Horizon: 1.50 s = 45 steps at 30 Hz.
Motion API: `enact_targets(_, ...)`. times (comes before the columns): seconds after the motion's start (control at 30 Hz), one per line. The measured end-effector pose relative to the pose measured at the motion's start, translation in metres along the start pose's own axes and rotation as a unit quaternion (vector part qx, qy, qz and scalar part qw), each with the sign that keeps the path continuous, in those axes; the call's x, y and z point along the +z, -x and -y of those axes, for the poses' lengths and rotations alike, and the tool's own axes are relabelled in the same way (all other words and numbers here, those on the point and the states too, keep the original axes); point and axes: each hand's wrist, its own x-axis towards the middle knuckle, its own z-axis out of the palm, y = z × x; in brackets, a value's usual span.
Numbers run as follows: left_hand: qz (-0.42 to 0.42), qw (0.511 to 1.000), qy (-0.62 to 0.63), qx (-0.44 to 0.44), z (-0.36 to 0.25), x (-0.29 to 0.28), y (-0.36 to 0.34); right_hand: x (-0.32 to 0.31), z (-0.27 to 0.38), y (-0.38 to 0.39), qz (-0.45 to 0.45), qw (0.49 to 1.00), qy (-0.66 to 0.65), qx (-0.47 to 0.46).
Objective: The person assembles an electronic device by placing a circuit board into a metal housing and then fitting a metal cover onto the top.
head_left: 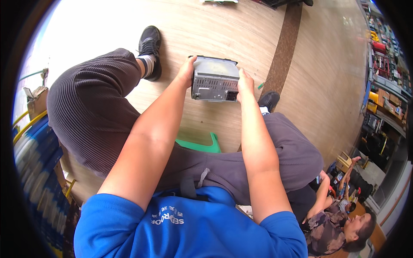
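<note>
Both of my hands hold a grey metal box that looks like a car stereo unit, raised in front of me above the floor. Rows of vent slots and a dark connector socket show on the side facing me. My left hand grips its left end, and my right hand grips the right end. Most of the fingers are hidden behind the box. A small screwdriver with a green handle lies on the floor just right of my right hand.
Between my legs a green plastic stool partly shows. A person in a patterned shirt sits close on my right. Crowded shelves line the right side; blue stacked goods stand at left. A dark strip crosses the wood-look floor.
</note>
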Motion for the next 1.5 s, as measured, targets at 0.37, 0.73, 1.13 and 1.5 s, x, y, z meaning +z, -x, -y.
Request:
enact_targets(0.37,0.036,0.923,-0.311,0.223,-0.015,0.016,0.01,0.003,0.006,-0.013,0.069,0.98,-0.09,0.163)
enact_targets(0.73,-0.035,0.824,-0.476,0.305,-0.02,0.033,0.009,-0.023,-0.009,-0.008,0.197,0.937,-0.269,0.1)
enact_targets(1.13,-0.038,0.827,-0.454,0.33,-0.021,0.036,0.004,-0.013,-0.006,-0.01,0.174,0.962,-0.204,0.054)
enact_targets(1.5,-0.061,0.819,-0.48,0.308,-0.018,0.021,-0.017,-0.016,-0.018,-0.024,0.168,0.985,0.029,-0.033)
